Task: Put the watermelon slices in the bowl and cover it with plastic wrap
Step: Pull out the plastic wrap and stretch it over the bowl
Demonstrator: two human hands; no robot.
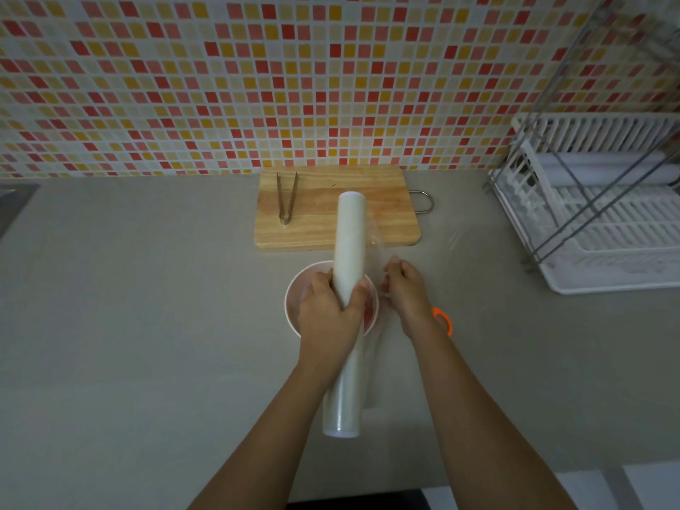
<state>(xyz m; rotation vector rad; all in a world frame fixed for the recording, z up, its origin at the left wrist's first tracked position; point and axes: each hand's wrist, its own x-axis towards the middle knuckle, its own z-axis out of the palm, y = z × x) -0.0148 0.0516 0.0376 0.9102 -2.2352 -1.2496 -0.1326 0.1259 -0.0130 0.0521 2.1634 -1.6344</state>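
Note:
A long white roll of plastic wrap (349, 252) is held lengthwise above a white bowl (294, 288) on the grey counter. My left hand (329, 311) grips the roll around its middle. Just right of the roll, my right hand (406, 288) pinches the loose clear film (375, 248), and a short stretch is drawn off the roll. Red watermelon (369, 314) shows inside the bowl beside my left thumb; most of the bowl is hidden under my hand and the roll.
A wooden cutting board (331, 230) lies behind the bowl with metal tongs (286, 200) on its left part. A white dish rack (603, 215) stands at the right. An orange object (443, 320) peeks out behind my right wrist. A sink edge (14, 204) is at far left.

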